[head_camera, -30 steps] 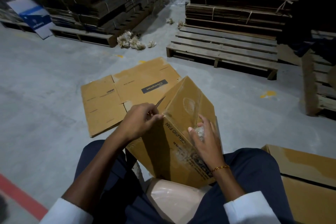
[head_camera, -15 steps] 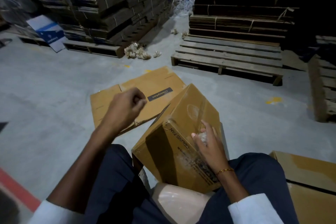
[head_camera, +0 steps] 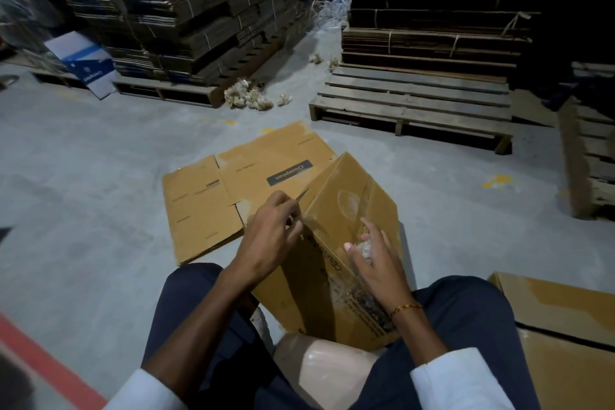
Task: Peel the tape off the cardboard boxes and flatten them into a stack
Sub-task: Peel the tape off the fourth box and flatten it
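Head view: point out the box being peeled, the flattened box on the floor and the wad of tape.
box being peeled (head_camera: 342,210): head view, on its upper brown face.
flattened box (head_camera: 206,210): head view, on its left panel.
wad of tape (head_camera: 364,248): head view, on the clear crumpled ball under the right hand's fingers.

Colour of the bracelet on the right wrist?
Gold bracelet; clearest in the head view.

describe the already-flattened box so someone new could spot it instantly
Start at the empty wooden pallet on the grey concrete floor; just in front of it, nearer the seated person, lies the flattened box. It lies flat on the floor, behind the box being worked on. Unlike that upright one, it is flat and shows a dark "Crompton" label.
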`<state>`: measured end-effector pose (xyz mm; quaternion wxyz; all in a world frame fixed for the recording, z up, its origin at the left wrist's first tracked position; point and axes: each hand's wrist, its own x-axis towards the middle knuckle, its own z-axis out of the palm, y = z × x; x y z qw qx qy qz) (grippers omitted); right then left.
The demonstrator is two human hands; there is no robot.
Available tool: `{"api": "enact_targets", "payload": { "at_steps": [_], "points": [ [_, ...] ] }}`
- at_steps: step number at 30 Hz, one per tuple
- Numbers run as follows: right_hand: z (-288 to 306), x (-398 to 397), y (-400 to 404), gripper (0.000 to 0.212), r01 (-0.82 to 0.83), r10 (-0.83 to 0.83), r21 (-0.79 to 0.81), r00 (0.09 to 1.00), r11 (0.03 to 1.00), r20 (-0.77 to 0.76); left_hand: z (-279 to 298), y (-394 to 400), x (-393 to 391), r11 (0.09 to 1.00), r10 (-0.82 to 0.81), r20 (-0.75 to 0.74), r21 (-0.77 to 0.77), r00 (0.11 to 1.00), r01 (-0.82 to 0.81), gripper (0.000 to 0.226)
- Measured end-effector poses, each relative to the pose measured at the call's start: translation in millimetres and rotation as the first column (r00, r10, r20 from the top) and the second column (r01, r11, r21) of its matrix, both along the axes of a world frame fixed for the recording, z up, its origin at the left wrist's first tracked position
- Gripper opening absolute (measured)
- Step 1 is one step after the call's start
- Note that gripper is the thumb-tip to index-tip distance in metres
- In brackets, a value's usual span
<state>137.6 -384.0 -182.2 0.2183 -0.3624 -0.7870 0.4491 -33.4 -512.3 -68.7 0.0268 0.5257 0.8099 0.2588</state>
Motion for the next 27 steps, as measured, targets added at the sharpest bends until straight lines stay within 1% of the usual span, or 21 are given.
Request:
{"api": "enact_targets", "payload": {
  "at_steps": [3, 5, 7, 9, 10, 12, 14, 16, 18, 20, 21, 23, 24, 26, 27],
  "points": [
    [-1, 0, 1, 0.060, 0.000, 0.000, 0.014, 1.000, 1.000, 0.014, -5, -4, 4, 0.998, 0.000, 0.044, 0.059, 0.999, -0.003, 0.013],
    [-1, -1, 1, 0.060, -0.014, 0.014, 0.020, 1.000, 1.000, 0.016, -9, -6, 2, 0.997, 0.017, 0.056, 0.073, 0.998, -0.021, 0.013],
    [1, -1, 1, 0.058, -0.031, 0.029, 0.054, 0.999, 0.998, 0.039, -11, -8, 2, 0.998, 0.028, 0.041, 0.058, 0.999, -0.031, 0.023],
    [7, -1, 1, 0.056, -0.038, 0.012, 0.214, 0.992, 0.976, 0.125, -12, -10, 2, 0.997, 0.043, 0.028, 0.062, 0.999, -0.044, 0.033],
    [13, -1, 0, 0.055, -0.041, -0.008, 0.310, 0.988, 0.950, 0.156, -12, -12, 3, 0.996, 0.050, 0.035, 0.070, 0.998, -0.052, 0.032],
    [30, -4, -3, 0.053, -0.052, -0.010, 0.442, 0.991, 0.896, 0.137, -13, -16, 2, 0.994, 0.039, 0.050, 0.096, 0.998, -0.044, 0.019],
    [48, -11, -9, 0.055, -0.101, 0.068, 0.496, 0.994, 0.862, 0.084, -14, -18, 3, 0.995, 0.004, 0.022, 0.102, 1.000, -0.006, 0.010],
    [61, -23, -18, 0.056, -0.189, 0.187, 0.473, 0.981, 0.860, 0.052, -15, -19, 4, 0.999, -0.015, -0.086, 0.049, 0.996, 0.019, 0.012],
    [67, -36, -27, 0.054, -0.253, 0.264, 0.442, 0.964, 0.861, 0.036, -13, -19, 8, 0.998, -0.017, -0.235, -0.069, 0.972, 0.001, 0.021],
    [68, -48, -31, 0.047, -0.247, 0.269, 0.436, 0.963, 0.865, 0.012, -10, -18, 9, 0.991, -0.030, -0.341, -0.130, 0.940, -0.015, 0.032],
    [67, -52, -31, 0.039, -0.218, 0.255, 0.437, 0.966, 0.873, -0.029, -9, -18, 8, 0.991, -0.035, -0.377, -0.134, 0.926, -0.017, 0.033],
    [66, -58, -30, 0.019, -0.153, 0.221, 0.434, 0.969, 0.888, -0.110, -6, -18, 4, 0.992, -0.022, -0.399, -0.122, 0.917, -0.030, 0.025],
    [65, -60, -30, 0.012, -0.136, 0.210, 0.433, 0.969, 0.891, -0.129, -5, -18, 3, 0.993, -0.005, -0.395, -0.108, 0.919, -0.041, 0.020],
    [62, -61, -30, 0.008, -0.109, 0.192, 0.410, 0.967, 0.905, -0.167, -7, -19, 5, 0.996, 0.046, -0.340, -0.051, 0.939, -0.067, 0.020],
    [60, -60, -31, 0.008, -0.091, 0.177, 0.386, 0.965, 0.918, -0.193, -10, -20, 6, 0.996, 0.084, -0.277, -0.018, 0.957, -0.092, 0.024]
  ]
}}
